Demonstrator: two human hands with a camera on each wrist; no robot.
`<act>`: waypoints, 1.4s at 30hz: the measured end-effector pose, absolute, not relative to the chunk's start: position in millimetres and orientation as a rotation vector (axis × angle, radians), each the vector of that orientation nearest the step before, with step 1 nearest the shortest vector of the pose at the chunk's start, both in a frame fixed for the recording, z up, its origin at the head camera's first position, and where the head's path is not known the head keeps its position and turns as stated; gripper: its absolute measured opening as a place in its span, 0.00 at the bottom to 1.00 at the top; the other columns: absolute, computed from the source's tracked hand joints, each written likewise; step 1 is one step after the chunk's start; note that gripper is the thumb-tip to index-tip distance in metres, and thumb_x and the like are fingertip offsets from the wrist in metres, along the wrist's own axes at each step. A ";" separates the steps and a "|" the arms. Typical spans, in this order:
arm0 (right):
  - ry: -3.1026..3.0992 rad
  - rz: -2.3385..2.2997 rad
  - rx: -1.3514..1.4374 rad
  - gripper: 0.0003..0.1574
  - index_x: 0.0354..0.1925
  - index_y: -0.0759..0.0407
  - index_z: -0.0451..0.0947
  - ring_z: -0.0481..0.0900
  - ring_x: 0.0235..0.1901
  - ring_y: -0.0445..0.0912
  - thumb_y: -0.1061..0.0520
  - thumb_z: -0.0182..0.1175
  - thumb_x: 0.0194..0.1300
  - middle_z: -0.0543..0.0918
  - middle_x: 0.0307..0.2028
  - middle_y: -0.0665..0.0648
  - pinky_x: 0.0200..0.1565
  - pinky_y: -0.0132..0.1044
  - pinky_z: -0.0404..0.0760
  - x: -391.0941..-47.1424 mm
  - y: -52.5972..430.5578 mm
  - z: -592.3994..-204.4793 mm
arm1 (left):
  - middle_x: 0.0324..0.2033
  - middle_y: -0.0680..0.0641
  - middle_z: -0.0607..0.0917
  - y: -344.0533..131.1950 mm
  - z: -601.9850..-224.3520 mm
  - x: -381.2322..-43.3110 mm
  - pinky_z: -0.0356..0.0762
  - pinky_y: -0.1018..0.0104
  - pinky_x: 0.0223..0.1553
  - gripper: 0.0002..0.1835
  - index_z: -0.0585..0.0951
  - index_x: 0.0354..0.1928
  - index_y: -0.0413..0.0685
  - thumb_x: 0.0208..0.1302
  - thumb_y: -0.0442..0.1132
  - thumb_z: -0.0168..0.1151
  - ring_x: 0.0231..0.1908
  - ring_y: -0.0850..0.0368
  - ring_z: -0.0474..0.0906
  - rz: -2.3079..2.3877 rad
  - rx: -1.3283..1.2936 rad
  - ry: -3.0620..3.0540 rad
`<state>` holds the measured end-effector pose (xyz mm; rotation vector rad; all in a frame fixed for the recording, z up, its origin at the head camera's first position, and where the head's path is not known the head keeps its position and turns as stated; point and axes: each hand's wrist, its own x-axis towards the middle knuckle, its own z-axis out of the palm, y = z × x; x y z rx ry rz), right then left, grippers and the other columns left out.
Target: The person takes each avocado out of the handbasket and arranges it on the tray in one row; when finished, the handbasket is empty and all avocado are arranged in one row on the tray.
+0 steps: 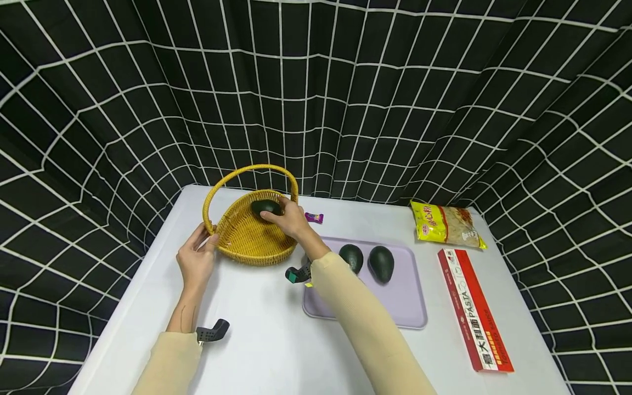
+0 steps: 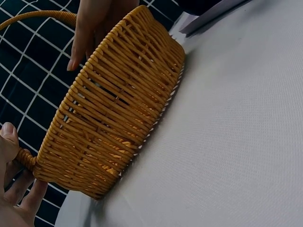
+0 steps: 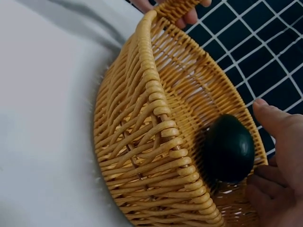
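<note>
A yellow wicker basket with a tall hooped handle stands at the back left of the white table. My left hand grips the handle's left base at the rim, thumb on the near side. Inside the basket, towards its back right, is a dark green avocado. My right hand reaches over the right rim beside it. In the right wrist view the thumb stands off the avocado, while the other fingers lie close along its side; whether they touch it cannot be told.
Two more avocados lie on a pale purple tray, partly under my right forearm. A small purple packet lies behind the tray. A yellow food bag and a red pasta box are at the right. Black gridded curtain surrounds the table.
</note>
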<state>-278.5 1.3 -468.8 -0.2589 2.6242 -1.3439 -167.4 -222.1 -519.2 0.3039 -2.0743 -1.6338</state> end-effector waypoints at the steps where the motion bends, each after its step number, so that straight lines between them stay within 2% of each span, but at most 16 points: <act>1: 2.624 -1.338 -0.261 0.52 0.78 0.61 0.62 0.74 0.71 0.56 0.39 0.69 0.70 0.73 0.73 0.64 0.73 0.47 0.78 -279.9 0.4 -469.5 | 0.63 0.36 0.83 -222.0 -519.5 -167.3 0.82 0.84 0.55 0.29 0.74 0.72 0.40 0.73 0.38 0.68 0.64 0.39 0.81 -1.642 0.305 -2.071; 5: 2.646 -1.294 -0.267 0.51 0.78 0.62 0.63 0.74 0.71 0.56 0.39 0.69 0.69 0.74 0.73 0.63 0.74 0.46 0.77 -284.2 -2.4 -471.1 | 0.62 0.37 0.84 -221.8 -520.0 -167.2 0.83 0.83 0.55 0.28 0.75 0.72 0.40 0.73 0.38 0.68 0.63 0.40 0.81 -1.643 0.314 -2.071; 12: 2.679 -1.210 -0.279 0.51 0.78 0.60 0.62 0.78 0.67 0.56 0.40 0.69 0.70 0.77 0.69 0.65 0.70 0.48 0.82 -288.6 -5.7 -471.4 | 0.61 0.38 0.85 -221.7 -521.6 -169.6 0.85 0.79 0.56 0.27 0.76 0.71 0.41 0.72 0.36 0.68 0.62 0.42 0.82 -1.633 0.307 -2.065; 17: 2.697 -1.163 -0.283 0.51 0.79 0.62 0.60 0.77 0.68 0.57 0.41 0.69 0.71 0.75 0.71 0.66 0.71 0.47 0.81 -291.0 -9.8 -472.8 | 0.61 0.38 0.85 -221.2 -519.8 -169.4 0.84 0.81 0.55 0.27 0.76 0.70 0.41 0.71 0.35 0.68 0.62 0.41 0.82 -1.624 0.288 -2.061; 27: 2.784 -1.054 -0.271 0.48 0.77 0.60 0.64 0.77 0.68 0.56 0.45 0.71 0.69 0.76 0.70 0.63 0.71 0.49 0.81 -292.1 -18.8 -475.9 | 0.61 0.37 0.85 -221.7 -517.3 -168.6 0.84 0.82 0.55 0.27 0.76 0.71 0.42 0.72 0.36 0.68 0.62 0.40 0.82 -1.629 0.319 -2.071; 30: 2.807 -1.009 -0.256 0.46 0.76 0.59 0.65 0.77 0.68 0.55 0.44 0.71 0.69 0.76 0.70 0.63 0.71 0.49 0.81 -291.3 -22.4 -476.3 | 0.61 0.36 0.84 -221.8 -518.0 -169.3 0.83 0.82 0.55 0.27 0.76 0.71 0.41 0.72 0.35 0.68 0.63 0.40 0.82 -1.630 0.318 -2.064; 36: 2.810 -0.969 -0.218 0.48 0.79 0.54 0.61 0.74 0.70 0.55 0.44 0.70 0.70 0.72 0.74 0.61 0.73 0.49 0.78 -290.0 -26.9 -478.5 | 0.62 0.36 0.84 -221.8 -519.6 -170.5 0.83 0.83 0.54 0.27 0.75 0.71 0.39 0.72 0.35 0.67 0.63 0.39 0.81 -1.648 0.317 -2.057; 42: 2.809 -0.972 -0.236 0.45 0.77 0.54 0.64 0.77 0.68 0.56 0.46 0.70 0.71 0.75 0.71 0.60 0.71 0.49 0.80 -292.6 -27.6 -482.5 | 0.61 0.38 0.85 -221.7 -520.1 -169.7 0.83 0.83 0.54 0.27 0.75 0.71 0.40 0.72 0.35 0.67 0.62 0.40 0.82 -1.640 0.325 -2.063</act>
